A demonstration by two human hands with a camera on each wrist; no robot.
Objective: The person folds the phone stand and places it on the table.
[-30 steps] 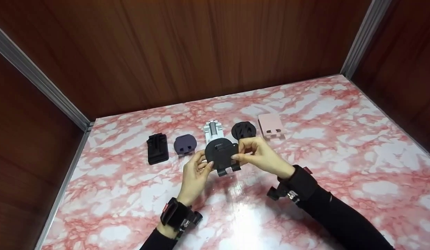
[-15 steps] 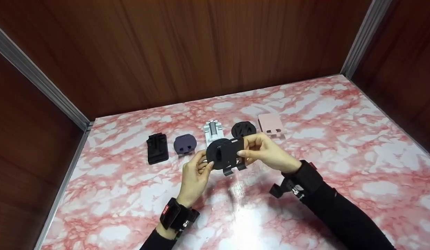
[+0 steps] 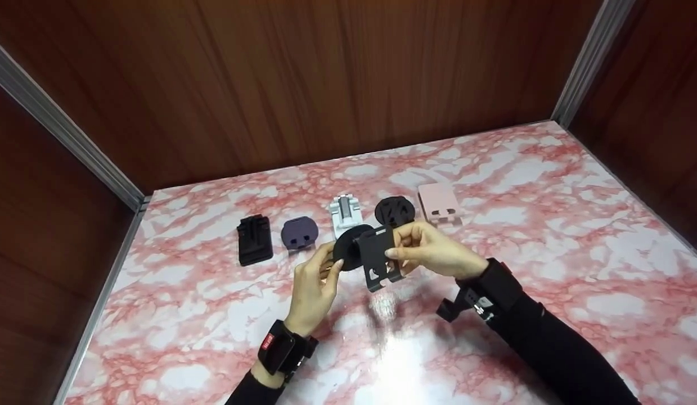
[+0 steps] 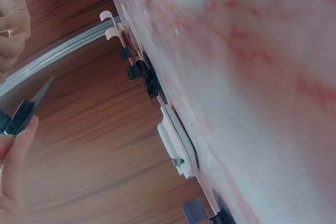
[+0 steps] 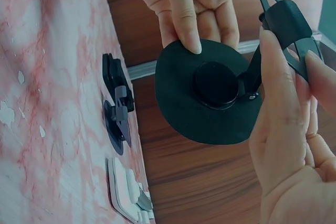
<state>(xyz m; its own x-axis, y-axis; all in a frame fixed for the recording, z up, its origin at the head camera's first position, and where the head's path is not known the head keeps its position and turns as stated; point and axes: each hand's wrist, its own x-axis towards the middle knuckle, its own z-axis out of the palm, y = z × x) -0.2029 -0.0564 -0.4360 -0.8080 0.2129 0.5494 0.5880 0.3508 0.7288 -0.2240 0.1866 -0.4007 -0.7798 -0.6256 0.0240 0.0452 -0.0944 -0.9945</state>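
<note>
Above the table a black folding phone stand (image 3: 373, 253) is held between both hands. My left hand (image 3: 313, 289) pinches the rim of its round base (image 5: 176, 93) between thumb and fingers. The right hand (image 3: 435, 250) grips the hooked back plate, thumb on the front face. A hinged arm joins base and plate, which stand apart at an angle in the right wrist view. At the left edge of the left wrist view, only a thin dark part of the stand shows by the fingertips.
Behind the hands lie a black rectangular stand (image 3: 255, 241), a purple round one (image 3: 299, 233), a white one (image 3: 342, 211), a black round one (image 3: 394, 211) and a pink one (image 3: 438, 201). Wood-grain panels (image 3: 325, 84) enclose the marbled table (image 3: 185, 315).
The plate has swung away from the round base, opening a gap between them. My right hand has shifted slightly right with the plate; the left hand stays nearly in place.
</note>
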